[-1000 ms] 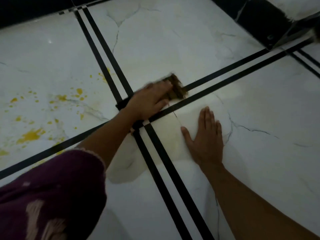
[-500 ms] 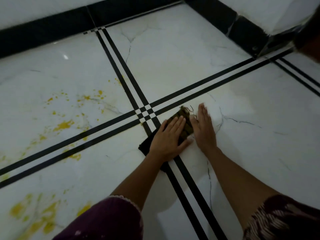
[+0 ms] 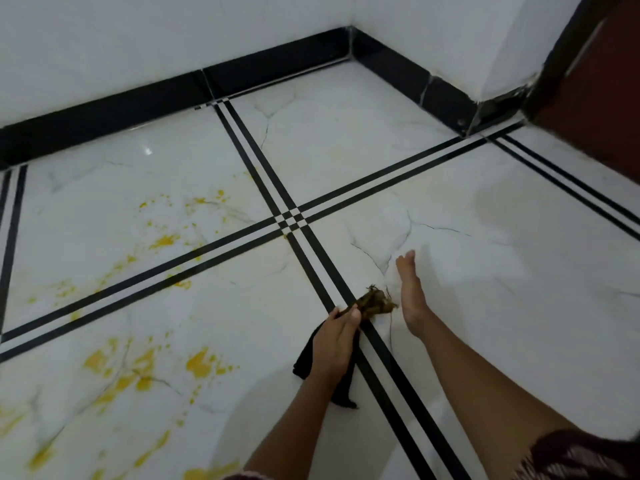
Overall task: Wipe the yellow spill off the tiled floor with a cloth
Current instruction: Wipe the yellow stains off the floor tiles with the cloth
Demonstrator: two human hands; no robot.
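Note:
My left hand (image 3: 335, 341) grips a dark cloth (image 3: 375, 303) whose stained brownish end sticks out past my fingers, over the black double stripe of the white tiled floor (image 3: 346, 140). The cloth's black tail hangs under my wrist. My right hand (image 3: 411, 294) is raised on edge just right of the cloth, fingers straight and together, holding nothing. Yellow spill (image 3: 162, 241) spatters the tiles to the left, with bigger blotches (image 3: 201, 363) on the near-left tile.
A black skirting (image 3: 277, 69) runs along the white walls at the back and right corner. A dark red-brown door or panel (image 3: 595, 98) stands at the upper right. My patterned sleeve (image 3: 575, 455) shows at the bottom right.
My left hand pulled the cloth toward me along the stripe and bunched it. My right hand lifted from flat on the tile onto its edge. The view rose, showing more wall.

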